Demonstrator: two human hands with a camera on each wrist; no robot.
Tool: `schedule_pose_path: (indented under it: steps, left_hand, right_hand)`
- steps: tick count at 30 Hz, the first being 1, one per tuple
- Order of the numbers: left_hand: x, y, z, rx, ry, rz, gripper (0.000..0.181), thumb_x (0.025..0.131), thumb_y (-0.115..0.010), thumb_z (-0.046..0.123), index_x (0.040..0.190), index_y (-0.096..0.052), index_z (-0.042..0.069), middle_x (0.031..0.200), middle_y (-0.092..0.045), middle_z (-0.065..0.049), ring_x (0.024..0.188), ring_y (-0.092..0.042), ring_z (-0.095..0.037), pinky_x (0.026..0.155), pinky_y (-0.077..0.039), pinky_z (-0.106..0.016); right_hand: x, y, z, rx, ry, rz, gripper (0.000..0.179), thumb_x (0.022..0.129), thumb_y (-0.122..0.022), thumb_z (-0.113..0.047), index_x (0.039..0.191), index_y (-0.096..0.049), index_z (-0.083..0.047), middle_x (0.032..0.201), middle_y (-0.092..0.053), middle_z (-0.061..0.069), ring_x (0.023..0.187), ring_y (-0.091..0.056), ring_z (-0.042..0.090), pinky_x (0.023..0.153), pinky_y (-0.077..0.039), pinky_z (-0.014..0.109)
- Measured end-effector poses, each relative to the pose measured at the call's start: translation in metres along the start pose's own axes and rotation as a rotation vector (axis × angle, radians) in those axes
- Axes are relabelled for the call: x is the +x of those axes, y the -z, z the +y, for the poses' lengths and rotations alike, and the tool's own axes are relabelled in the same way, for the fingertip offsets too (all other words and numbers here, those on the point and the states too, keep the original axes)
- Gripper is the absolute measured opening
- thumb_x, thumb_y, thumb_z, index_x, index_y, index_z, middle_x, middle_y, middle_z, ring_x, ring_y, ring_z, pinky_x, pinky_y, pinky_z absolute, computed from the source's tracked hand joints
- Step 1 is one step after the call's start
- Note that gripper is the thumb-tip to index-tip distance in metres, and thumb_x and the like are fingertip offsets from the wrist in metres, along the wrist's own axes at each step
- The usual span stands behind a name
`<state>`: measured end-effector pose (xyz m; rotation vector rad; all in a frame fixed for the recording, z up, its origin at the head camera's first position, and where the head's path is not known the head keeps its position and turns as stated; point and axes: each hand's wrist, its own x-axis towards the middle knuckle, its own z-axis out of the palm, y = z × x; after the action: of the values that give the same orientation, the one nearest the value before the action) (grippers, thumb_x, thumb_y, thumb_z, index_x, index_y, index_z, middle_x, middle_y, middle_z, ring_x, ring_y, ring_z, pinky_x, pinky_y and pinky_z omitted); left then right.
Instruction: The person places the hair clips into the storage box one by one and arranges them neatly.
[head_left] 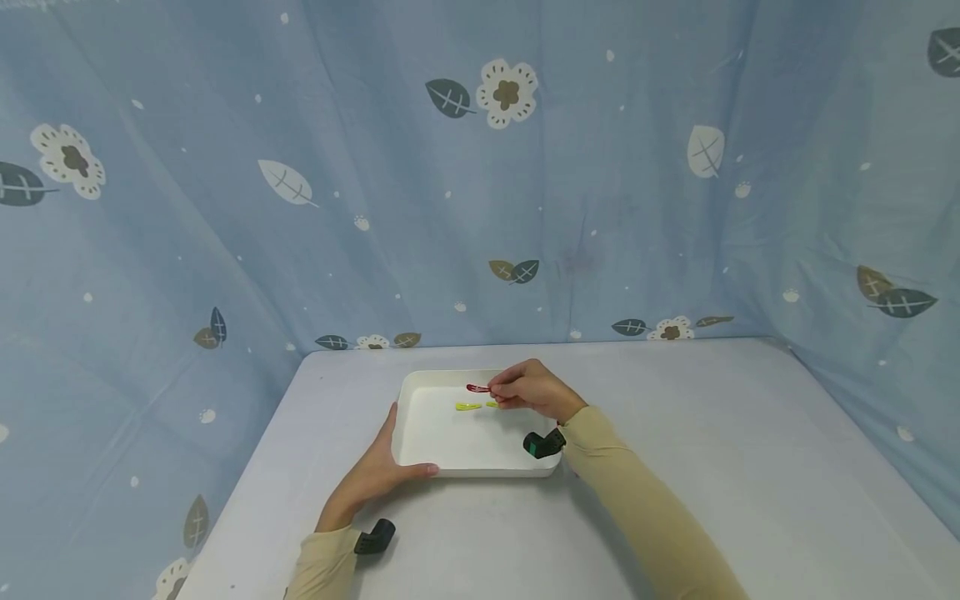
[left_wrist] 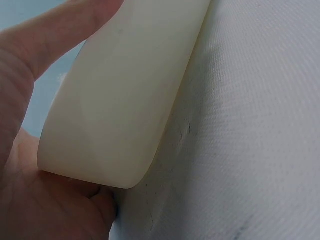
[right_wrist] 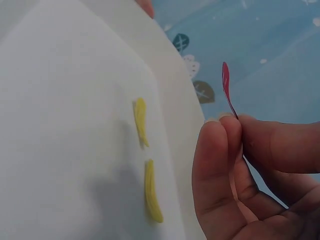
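My right hand (head_left: 531, 390) is over the far part of a white tray (head_left: 450, 442), pinching one end of a red hair clip (right_wrist: 226, 82) between thumb and fingertips. The clip's other end sticks out past the fingers. Below it, two yellow hair clips lie end to end on the tray floor; in the right wrist view one yellow clip (right_wrist: 140, 120) lies just past the other yellow clip (right_wrist: 152, 192). Around the tray's near left corner my left hand (head_left: 378, 467) is spread, thumb along the front wall and straight fingers against the left side.
The tray stands on a table with a white cloth (head_left: 750, 467). A blue curtain (head_left: 375, 225) with leaf and flower prints hangs behind and along the sides. Black wrist cameras, one of them the left camera (head_left: 375, 537), stick out from both wrists.
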<state>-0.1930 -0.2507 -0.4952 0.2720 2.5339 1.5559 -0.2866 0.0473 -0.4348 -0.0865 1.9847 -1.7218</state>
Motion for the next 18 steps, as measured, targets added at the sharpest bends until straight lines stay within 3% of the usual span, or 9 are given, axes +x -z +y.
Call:
schedule_pose_path:
  steps: [12,18]
  left_hand:
    - [0.001,0.000,-0.002,-0.009,-0.045,-0.011,0.135,0.074,-0.095,0.026,0.167,0.003,0.019,0.169,-0.027,-0.011,0.144,-0.040,-0.032,0.117,-0.030,-0.059]
    - [0.000,0.000,0.000,-0.012,-0.022,-0.009,0.136,0.074,-0.094,0.027,0.167,0.005,0.020,0.171,-0.022,-0.012,0.147,-0.037,-0.034,0.118,-0.028,-0.061]
  right_hand:
    - [0.009,-0.017,0.008,-0.047,-0.029,0.002,0.018,0.094,-0.068,0.004,0.111,-0.075,0.008,0.093,-0.074,0.010,0.074,-0.067,0.013,0.072,-0.059,0.024]
    - [0.014,-0.021,0.011,-0.078,-0.054,0.000,0.017,0.093,-0.069,0.006,0.108,-0.075,0.008,0.090,-0.076,0.012,0.069,-0.065,0.012,0.067,-0.058,0.023]
